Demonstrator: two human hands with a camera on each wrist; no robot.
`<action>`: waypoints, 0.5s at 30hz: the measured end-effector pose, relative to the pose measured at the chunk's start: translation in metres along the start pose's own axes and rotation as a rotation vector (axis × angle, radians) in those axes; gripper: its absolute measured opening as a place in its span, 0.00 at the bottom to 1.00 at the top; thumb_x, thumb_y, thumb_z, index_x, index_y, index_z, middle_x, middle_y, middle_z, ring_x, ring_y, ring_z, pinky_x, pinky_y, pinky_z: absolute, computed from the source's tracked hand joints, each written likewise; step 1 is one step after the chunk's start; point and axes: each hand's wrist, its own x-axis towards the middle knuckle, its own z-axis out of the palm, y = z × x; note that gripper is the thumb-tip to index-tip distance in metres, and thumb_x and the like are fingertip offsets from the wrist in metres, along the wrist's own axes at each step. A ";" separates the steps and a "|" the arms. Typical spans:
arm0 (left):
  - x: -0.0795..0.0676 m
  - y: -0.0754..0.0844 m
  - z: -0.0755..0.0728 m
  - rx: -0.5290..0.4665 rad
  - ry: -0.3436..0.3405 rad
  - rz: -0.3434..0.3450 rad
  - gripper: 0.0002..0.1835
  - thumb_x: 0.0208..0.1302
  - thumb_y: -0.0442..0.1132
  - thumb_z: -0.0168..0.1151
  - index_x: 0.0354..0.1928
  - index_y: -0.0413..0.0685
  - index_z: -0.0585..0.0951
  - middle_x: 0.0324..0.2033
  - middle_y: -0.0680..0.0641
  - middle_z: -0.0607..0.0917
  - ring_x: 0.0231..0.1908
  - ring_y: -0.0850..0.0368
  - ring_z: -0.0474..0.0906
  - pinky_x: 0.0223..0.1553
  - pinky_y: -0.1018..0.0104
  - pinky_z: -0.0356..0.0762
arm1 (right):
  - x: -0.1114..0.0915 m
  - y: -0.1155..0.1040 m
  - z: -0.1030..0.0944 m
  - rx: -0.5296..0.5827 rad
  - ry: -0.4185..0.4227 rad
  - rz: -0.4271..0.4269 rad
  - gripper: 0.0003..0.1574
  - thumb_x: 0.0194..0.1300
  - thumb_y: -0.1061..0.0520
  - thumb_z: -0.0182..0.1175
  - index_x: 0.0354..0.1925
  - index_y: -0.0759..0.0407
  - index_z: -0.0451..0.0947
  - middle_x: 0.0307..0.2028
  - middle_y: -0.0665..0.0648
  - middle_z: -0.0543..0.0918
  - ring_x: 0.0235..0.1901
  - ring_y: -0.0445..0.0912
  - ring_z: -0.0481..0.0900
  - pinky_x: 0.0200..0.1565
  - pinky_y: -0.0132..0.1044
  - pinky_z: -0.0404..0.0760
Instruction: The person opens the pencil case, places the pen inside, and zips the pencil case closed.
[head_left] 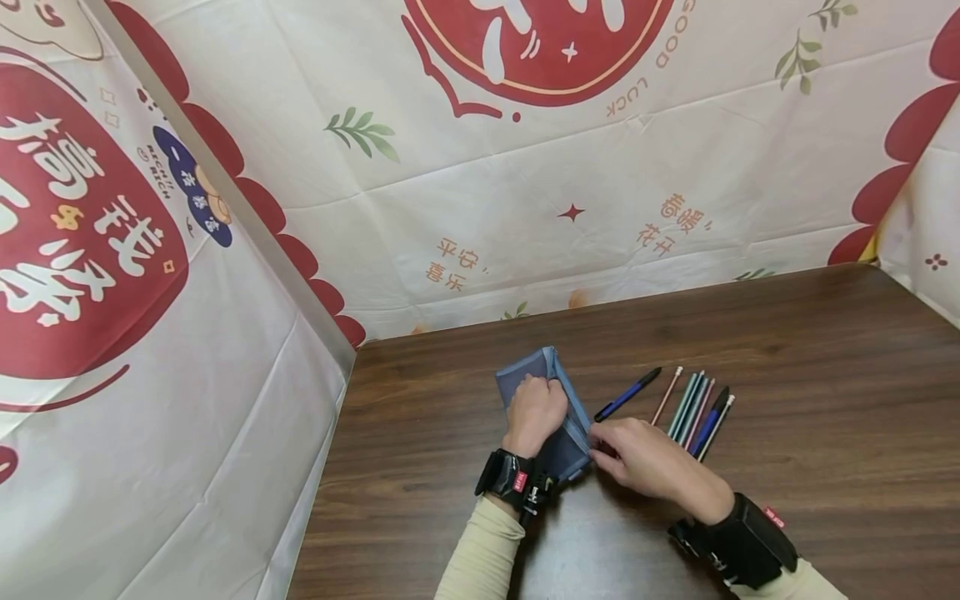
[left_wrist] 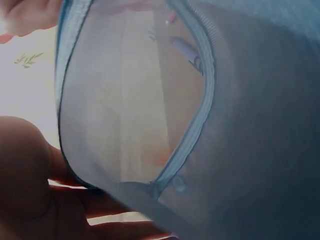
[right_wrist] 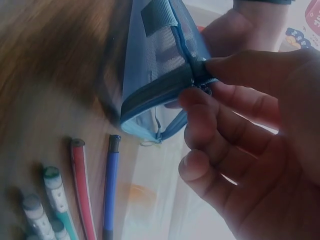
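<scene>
A blue mesh zippered pencil case (head_left: 561,457) lies slanted on the table, gripped by my left hand (head_left: 536,410) over its upper part. Its zipper (left_wrist: 207,75) is undone in the left wrist view, showing the see-through inside; the fingers there pass behind the case. At the near right end, my right hand (head_left: 637,454) pinches the case's corner by the zipper between thumb and forefinger. In the right wrist view the remaining fingers (right_wrist: 195,165) of that hand are bent and apart from the case. A blue pen (head_left: 628,394) lies just right of the case.
Beyond my right hand lie a red pencil (head_left: 666,398), several teal and pink pencils (head_left: 692,408), another blue pen (head_left: 708,425) and a pale pencil (head_left: 718,427). The brown wooden table (head_left: 825,400) meets a printed cloth (head_left: 525,192) at the back and left.
</scene>
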 end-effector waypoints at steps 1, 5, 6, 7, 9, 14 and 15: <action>0.000 -0.001 -0.001 0.009 -0.006 0.000 0.25 0.69 0.44 0.38 0.20 0.44 0.80 0.38 0.38 0.85 0.35 0.44 0.80 0.33 0.50 0.78 | 0.000 0.001 -0.001 0.008 -0.005 0.004 0.11 0.57 0.61 0.63 0.25 0.49 0.72 0.19 0.42 0.71 0.19 0.32 0.67 0.21 0.29 0.71; -0.003 -0.004 -0.003 0.022 -0.038 -0.027 0.25 0.70 0.46 0.36 0.46 0.42 0.83 0.48 0.40 0.83 0.46 0.41 0.78 0.42 0.45 0.77 | -0.001 0.003 -0.001 0.021 -0.021 0.008 0.11 0.57 0.60 0.63 0.25 0.49 0.71 0.19 0.42 0.71 0.19 0.32 0.67 0.21 0.30 0.71; -0.003 -0.004 -0.003 0.021 -0.045 -0.037 0.26 0.70 0.47 0.35 0.51 0.43 0.82 0.50 0.41 0.82 0.48 0.41 0.77 0.44 0.45 0.76 | -0.001 0.003 -0.001 0.018 -0.020 0.008 0.11 0.57 0.60 0.63 0.25 0.48 0.71 0.19 0.42 0.71 0.19 0.32 0.67 0.21 0.30 0.71; -0.003 -0.005 -0.003 0.018 -0.050 -0.045 0.26 0.70 0.47 0.35 0.55 0.44 0.80 0.53 0.41 0.81 0.49 0.41 0.76 0.46 0.44 0.76 | -0.001 0.004 -0.001 0.020 -0.023 0.007 0.11 0.57 0.60 0.63 0.25 0.48 0.71 0.19 0.42 0.70 0.19 0.32 0.67 0.21 0.30 0.71; -0.004 -0.005 -0.003 0.016 -0.051 -0.056 0.27 0.70 0.48 0.35 0.59 0.46 0.78 0.56 0.42 0.80 0.52 0.41 0.75 0.47 0.42 0.75 | -0.001 0.004 0.000 0.024 -0.030 0.009 0.11 0.58 0.59 0.63 0.25 0.48 0.71 0.19 0.41 0.70 0.19 0.32 0.67 0.21 0.29 0.70; -0.006 -0.006 -0.003 0.011 -0.048 -0.068 0.28 0.70 0.51 0.33 0.61 0.50 0.77 0.57 0.45 0.80 0.52 0.43 0.76 0.47 0.42 0.75 | -0.001 0.005 -0.003 0.060 -0.065 0.030 0.10 0.60 0.59 0.62 0.26 0.47 0.72 0.20 0.41 0.72 0.19 0.32 0.68 0.21 0.29 0.72; -0.006 -0.006 -0.003 0.010 -0.047 -0.067 0.28 0.70 0.51 0.33 0.61 0.50 0.77 0.56 0.45 0.81 0.51 0.43 0.77 0.46 0.42 0.75 | -0.001 0.005 -0.003 0.069 -0.073 0.035 0.09 0.60 0.58 0.61 0.26 0.47 0.72 0.20 0.41 0.73 0.19 0.32 0.69 0.21 0.29 0.73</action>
